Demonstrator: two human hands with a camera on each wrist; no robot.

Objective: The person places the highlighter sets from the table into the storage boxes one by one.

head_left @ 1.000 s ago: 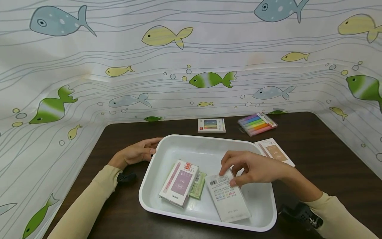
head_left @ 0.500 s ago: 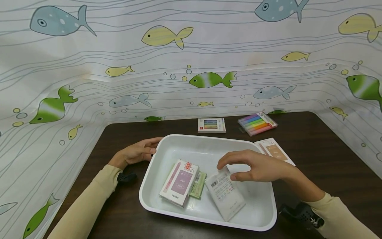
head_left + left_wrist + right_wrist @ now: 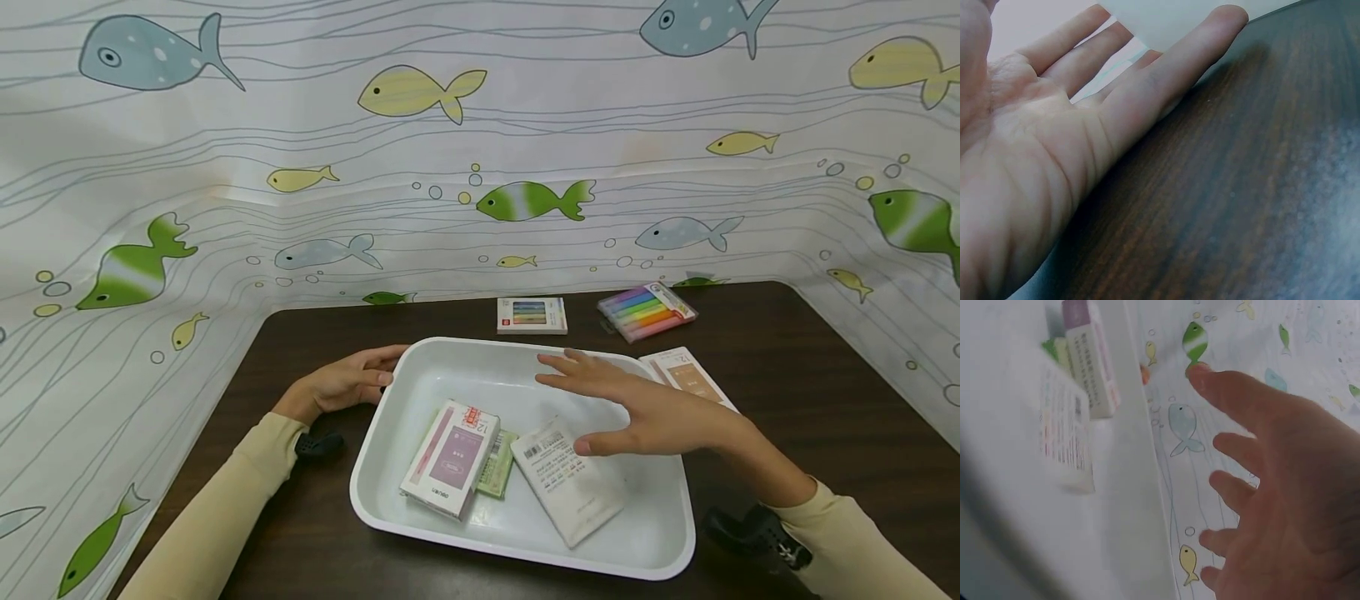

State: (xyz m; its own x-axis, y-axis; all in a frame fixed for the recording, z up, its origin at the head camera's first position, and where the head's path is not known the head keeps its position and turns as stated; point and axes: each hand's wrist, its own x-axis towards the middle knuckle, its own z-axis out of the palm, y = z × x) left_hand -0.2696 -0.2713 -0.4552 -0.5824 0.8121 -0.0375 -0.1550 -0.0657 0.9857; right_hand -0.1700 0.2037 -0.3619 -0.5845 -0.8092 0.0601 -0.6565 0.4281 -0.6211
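Note:
A white plastic tray (image 3: 465,537) stands on the table. My left hand (image 3: 345,382) rests against the tray's left side, its fingers fairly straight in the left wrist view, touching the white wall (image 3: 1160,22). Over the tray's right part hovers my right hand (image 3: 637,404), fingers spread, holding nothing. Below it a white box (image 3: 573,492) with printed text lies on the tray floor, apart from the hand. To its left, a white and purple box marked 12 (image 3: 453,458) leans on a green packet (image 3: 497,467), which it partly covers.
Behind the tray lie a small white box with coloured stripes (image 3: 532,316) and a clear pack of rainbow-coloured pens (image 3: 647,312). A white and brown box (image 3: 693,375) lies beside the tray's right rear corner, partly hidden by the right hand. A fish-print curtain (image 3: 420,225) closes off the back.
My right hand has let go of the white box, spread its fingers and lifted off. The box has settled flat, a little to the left. My left hand has not moved.

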